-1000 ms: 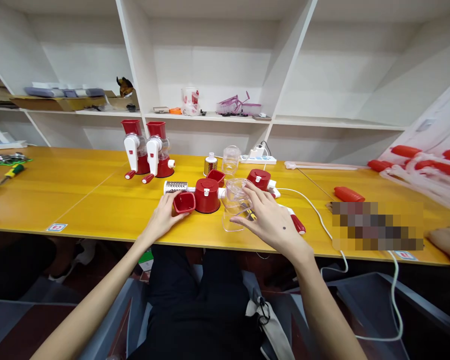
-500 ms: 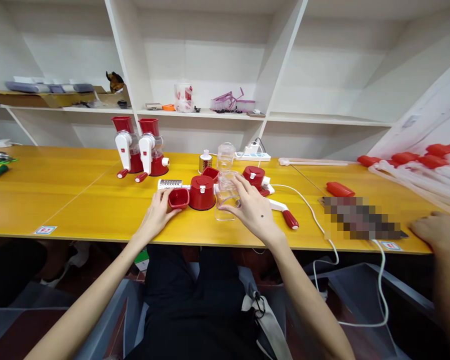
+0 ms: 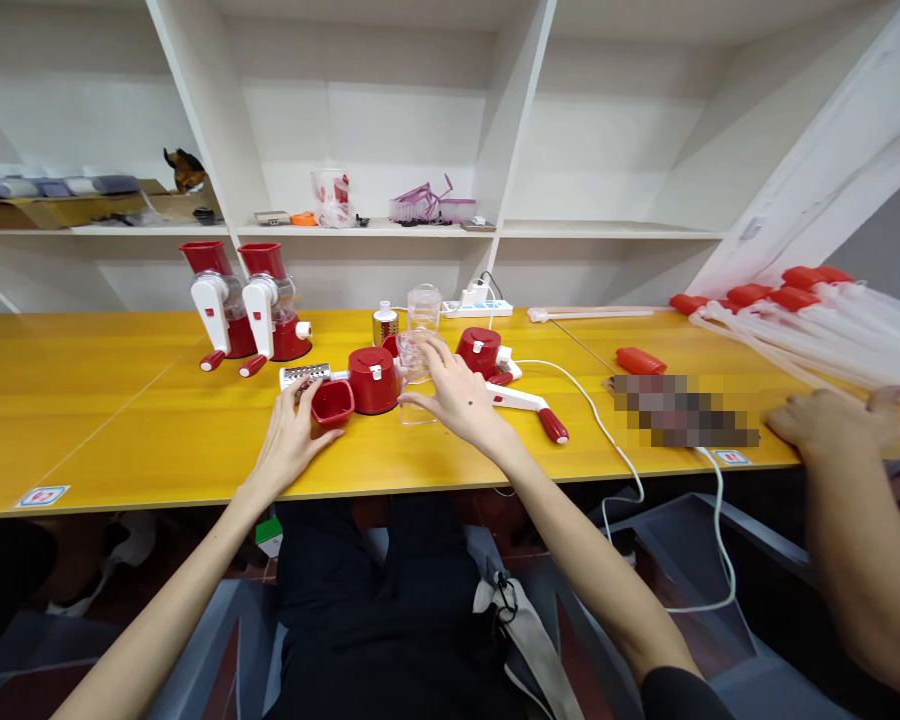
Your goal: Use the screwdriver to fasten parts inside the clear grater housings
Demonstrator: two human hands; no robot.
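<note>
My left hand [image 3: 291, 440] has its fingers and thumb around the red feed hopper [image 3: 333, 404] of a rotary grater, which lies with its opening towards me. A grater drum [image 3: 304, 374] lies just behind those fingers. Beside the hopper stands a red grater base [image 3: 373, 382]. My right hand [image 3: 461, 395] grips a clear plastic grater housing [image 3: 418, 410], partly covered by its fingers. Close to the right wrist lies a white crank with a red handle [image 3: 553, 425]. Behind are a second clear housing [image 3: 424, 302], another red base [image 3: 478, 350] and an upright drum [image 3: 385, 325].
Two assembled rotary graters [image 3: 270, 305] stand at the back left of the yellow table [image 3: 157, 430]. A power strip [image 3: 478, 308] with a white cable lies behind. At right are a red object [image 3: 641, 361], red-ended plastic tubes [image 3: 795, 300] and another person's hand [image 3: 832, 420].
The view has swung to the right, so the things on the table appear further left. Both my hands keep nearly the same places on the hopper and the clear housing.
</note>
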